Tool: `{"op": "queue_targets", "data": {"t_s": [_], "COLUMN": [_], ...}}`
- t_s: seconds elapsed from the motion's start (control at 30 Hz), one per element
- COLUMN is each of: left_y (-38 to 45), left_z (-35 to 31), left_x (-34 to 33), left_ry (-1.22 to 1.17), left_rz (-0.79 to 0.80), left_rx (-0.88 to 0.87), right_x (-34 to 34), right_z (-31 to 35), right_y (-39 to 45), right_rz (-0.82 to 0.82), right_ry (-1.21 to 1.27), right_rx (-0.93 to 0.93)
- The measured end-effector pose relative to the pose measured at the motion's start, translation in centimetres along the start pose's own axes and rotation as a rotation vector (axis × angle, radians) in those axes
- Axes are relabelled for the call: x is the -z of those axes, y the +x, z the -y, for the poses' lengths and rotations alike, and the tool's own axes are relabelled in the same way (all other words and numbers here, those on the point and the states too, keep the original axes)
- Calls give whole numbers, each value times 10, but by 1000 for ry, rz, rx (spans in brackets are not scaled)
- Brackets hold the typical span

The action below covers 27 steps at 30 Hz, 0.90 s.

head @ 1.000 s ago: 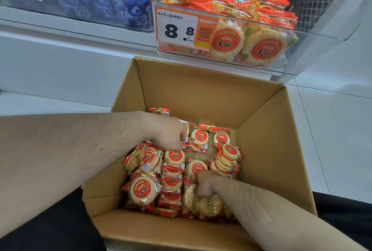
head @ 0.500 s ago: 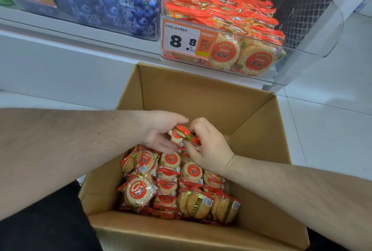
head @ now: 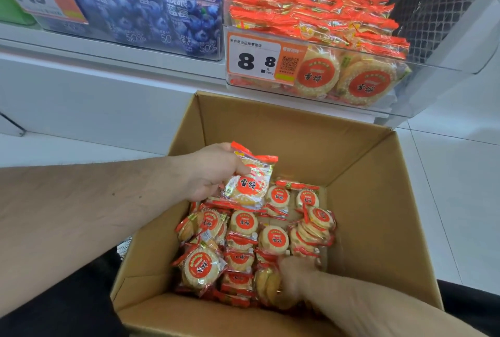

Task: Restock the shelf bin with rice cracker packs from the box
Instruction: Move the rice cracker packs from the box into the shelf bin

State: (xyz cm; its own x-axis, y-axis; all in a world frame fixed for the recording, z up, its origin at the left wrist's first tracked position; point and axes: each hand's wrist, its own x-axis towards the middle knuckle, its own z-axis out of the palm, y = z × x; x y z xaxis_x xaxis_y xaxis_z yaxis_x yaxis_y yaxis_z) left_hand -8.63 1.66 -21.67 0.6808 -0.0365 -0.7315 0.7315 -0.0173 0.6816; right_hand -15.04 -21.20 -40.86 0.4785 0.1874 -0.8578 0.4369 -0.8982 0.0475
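Left hand (head: 213, 171), centre-left of frame: lifted clear of pile since half second ago, thumb and fingers pinching one rice cracker pack (head: 250, 182) above cardboard box (head: 378, 201). Both hands had met at that pack; now parted. Right hand (head: 295, 277), lower right: back down among loose packs (head: 273, 239) in box, blurred, closure could not be told. Shelf bin (head: 446, 85), upper right: already heaped. Judged: one pack ready for bin, second being gathered.
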Motion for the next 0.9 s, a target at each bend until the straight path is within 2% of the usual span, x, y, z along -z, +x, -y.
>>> {"op": "queue_targets", "data": {"t_s": [0.13, 0.23, 0.3, 0.43, 0.57, 0.7, 0.9], "left_y": [6, 6, -2, -14, -29, -43, -61], "left_z": [3, -1, -7, -20, -32, -42, -54], "left_x": [2, 3, 3, 6, 5, -2, -15], "left_ry": [-3, 20, 72, 138, 106, 45, -159], "left_rz": [1, -45, -108, -205, -214, -146, -28], "left_rx": [14, -5, -46, -187, -289, -311, -303], "right_x": [7, 44, 82, 142, 175, 191, 196], "right_z": [-2, -11, -22, -51, -68, -66, -63], "right_y": [3, -14, -39, -87, -130, -171, -191], "right_rz": [-62, -136, -373, -1047, -1486, -1717, -1844], "right_ry": [41, 174, 207, -88, -186, -196, -196], "right_rx": [89, 149, 252, 522, 683, 773, 749]}}
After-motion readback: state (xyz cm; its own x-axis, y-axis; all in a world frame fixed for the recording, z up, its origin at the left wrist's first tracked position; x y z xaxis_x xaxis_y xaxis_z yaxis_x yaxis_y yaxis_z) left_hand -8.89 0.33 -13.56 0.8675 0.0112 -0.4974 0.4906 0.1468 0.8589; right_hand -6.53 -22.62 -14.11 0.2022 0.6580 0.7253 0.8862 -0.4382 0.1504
